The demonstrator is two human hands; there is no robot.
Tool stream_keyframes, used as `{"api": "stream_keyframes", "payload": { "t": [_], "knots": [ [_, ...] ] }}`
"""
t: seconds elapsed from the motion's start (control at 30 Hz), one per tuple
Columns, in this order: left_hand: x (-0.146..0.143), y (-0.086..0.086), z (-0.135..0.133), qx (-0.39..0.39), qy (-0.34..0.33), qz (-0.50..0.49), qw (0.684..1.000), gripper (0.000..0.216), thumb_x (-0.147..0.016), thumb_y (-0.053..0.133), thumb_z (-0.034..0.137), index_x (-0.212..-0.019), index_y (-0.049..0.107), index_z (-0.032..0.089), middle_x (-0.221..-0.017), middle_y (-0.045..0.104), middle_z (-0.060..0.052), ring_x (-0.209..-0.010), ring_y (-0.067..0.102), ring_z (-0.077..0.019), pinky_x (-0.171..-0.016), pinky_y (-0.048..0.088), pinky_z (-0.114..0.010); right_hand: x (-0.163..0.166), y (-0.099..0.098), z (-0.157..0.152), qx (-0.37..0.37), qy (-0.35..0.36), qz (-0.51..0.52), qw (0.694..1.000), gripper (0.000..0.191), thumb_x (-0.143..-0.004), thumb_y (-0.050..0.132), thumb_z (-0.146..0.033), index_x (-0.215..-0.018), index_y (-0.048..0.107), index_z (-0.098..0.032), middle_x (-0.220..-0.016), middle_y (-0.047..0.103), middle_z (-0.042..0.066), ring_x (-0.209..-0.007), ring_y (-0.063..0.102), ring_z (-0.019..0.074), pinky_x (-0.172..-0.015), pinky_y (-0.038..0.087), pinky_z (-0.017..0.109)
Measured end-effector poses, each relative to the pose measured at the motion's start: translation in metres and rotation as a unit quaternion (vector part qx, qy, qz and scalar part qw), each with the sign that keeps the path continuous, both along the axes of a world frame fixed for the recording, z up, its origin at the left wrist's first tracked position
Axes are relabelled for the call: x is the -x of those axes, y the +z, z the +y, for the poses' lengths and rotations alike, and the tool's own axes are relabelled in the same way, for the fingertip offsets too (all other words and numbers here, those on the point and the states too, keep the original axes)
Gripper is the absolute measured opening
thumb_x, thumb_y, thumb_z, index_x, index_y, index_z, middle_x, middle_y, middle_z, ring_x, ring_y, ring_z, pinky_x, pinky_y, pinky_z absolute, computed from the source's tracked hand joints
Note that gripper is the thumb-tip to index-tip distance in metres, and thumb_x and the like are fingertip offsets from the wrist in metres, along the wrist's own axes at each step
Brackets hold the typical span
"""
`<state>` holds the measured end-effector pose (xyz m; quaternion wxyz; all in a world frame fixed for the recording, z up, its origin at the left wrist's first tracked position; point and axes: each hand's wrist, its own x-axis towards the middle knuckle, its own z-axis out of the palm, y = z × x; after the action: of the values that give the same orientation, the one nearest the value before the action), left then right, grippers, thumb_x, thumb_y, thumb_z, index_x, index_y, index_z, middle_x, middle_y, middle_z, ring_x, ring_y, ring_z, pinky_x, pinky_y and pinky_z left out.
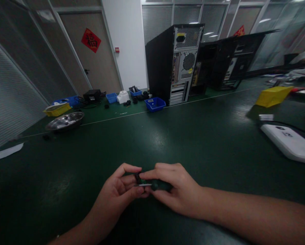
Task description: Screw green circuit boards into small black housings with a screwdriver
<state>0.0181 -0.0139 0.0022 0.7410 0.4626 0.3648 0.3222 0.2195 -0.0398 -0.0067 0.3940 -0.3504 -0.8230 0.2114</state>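
Both hands meet low in the middle of the view, above the dark green tabletop (96, 149). My right hand (179, 185) is closed around the dark handle of a screwdriver (161, 185), whose thin metal shaft points left. My left hand (121, 189) pinches a small dark part with a bit of green (137, 176) between thumb and fingers. The screwdriver's shaft reaches to this part, near the left thumb. The right index finger stretches over toward the part as well. Fingers hide most of it, so its exact kind cannot be made out.
A shiny metal bowl (65, 121) and a yellow tray (57, 109) stand at the left. Farther back are a blue bin (155, 104) and a black computer tower (162, 64). On the right lie a white device (290, 143) and a yellow bin (273, 96).
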Motion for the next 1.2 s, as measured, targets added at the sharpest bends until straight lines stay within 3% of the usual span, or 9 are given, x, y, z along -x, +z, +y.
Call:
{"api": "stream_keyframes", "payload": {
  "t": [0.67,0.97,1.2],
  "knots": [
    [-0.0021,0.005,0.0001,-0.007,0.006,0.018,1.0,0.041,-0.067,0.087,0.019,-0.093,0.056,0.017,-0.078,0.079,-0.005,-0.074,0.075,-0.0192,-0.071,0.055,-0.027,0.0013,-0.0023,-0.0005,0.021,0.018,0.006,1.0,0.03,-0.086,0.062,-0.014,-0.116,0.066,-0.017,-0.085,0.067,0.004,-0.071,0.062,0.0143,-0.063,0.043,0.022],
    [-0.0012,0.0021,-0.0033,-0.024,0.006,0.022,0.999,0.038,-0.072,0.084,0.021,-0.097,0.055,0.018,-0.083,0.079,-0.006,-0.078,0.074,-0.0197,-0.076,0.053,-0.028,0.0007,-0.0063,0.0016,0.0,0.007,-0.062,0.998,0.034,-0.088,0.062,-0.017,-0.122,0.062,-0.02,-0.094,0.071,0.005,-0.08,0.065,0.017,-0.069,0.044,0.025],
    [0.0027,0.004,0.0017,-0.069,0.022,0.016,0.997,0.033,-0.077,0.079,0.025,-0.104,0.06,0.017,-0.091,0.077,-0.008,-0.08,0.071,-0.021,-0.074,0.053,-0.029,0.0014,-0.0048,0.0037,0.008,-0.005,-0.048,0.999,0.037,-0.095,0.059,-0.027,-0.132,0.057,-0.023,-0.097,0.07,0.005,-0.08,0.064,0.0153,-0.068,0.046,0.024]
  ]
}}
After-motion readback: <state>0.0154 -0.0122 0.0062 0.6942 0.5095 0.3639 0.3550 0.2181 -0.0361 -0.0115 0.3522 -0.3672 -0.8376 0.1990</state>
